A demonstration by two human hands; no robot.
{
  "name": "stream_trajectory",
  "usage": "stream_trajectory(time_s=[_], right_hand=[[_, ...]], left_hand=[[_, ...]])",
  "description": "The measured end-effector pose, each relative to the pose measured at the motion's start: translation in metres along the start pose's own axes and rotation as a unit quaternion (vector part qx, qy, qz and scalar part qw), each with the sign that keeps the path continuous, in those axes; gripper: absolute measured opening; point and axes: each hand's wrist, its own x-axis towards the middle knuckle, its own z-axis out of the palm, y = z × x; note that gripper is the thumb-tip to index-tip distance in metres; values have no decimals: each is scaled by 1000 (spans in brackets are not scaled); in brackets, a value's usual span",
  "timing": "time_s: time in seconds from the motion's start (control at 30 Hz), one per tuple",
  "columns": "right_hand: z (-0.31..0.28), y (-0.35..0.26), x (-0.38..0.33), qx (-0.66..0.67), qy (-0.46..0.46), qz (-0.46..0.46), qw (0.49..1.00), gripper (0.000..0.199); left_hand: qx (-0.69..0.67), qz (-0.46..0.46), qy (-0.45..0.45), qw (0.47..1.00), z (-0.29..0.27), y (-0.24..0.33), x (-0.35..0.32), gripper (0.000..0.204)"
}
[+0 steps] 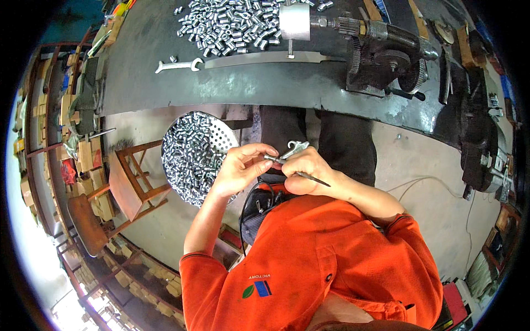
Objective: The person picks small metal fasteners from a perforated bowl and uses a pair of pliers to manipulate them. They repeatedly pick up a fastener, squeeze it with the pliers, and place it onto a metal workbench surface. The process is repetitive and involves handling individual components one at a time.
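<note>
In the middle of the head view, my left hand (244, 167) pinches a small metal sleeve (270, 158) between thumb and fingertips. Close beside it, my right hand (307, 170) is closed around a silver tool with a hooked top (296, 148); its exact kind is unclear. One end of this tool meets or nearly meets the sleeve; my fingers hide the contact. A thin dark tapered rod (313, 179) sticks out below my right hand. Left of my hands, a perforated metal bowl (224, 137) holds many similar sleeves (190, 157).
The dark workbench (232, 88) carries a heap of metal sleeves (232, 25), an open-end wrench (179, 65), a long flat metal bar (259, 59) and a geared machine (383, 58). A vise (479, 146) stands right. At left are a wooden stool (130, 185) and shelves (47, 138).
</note>
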Motion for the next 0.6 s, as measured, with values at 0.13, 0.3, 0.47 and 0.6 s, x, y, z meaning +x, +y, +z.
stream_trajectory(time_s=[0.13, 0.3, 0.47, 0.6], right_hand=[[-10, -14, 3, 45, -54, 54, 996, 32], [-16, -35, -6, -66, 55, -15, 996, 30], [-16, -60, -2, -39, 76, -65, 994, 31], [-9, -57, -1, -46, 84, -78, 992, 32]], left_hand=[[-37, 11, 11, 999, 3, -7, -2, 19], [278, 78, 184, 939, -8, -13, -2, 15], [426, 148, 225, 863, -14, -18, -5, 15], [442, 175, 223, 851, -10, -20, -3, 15]])
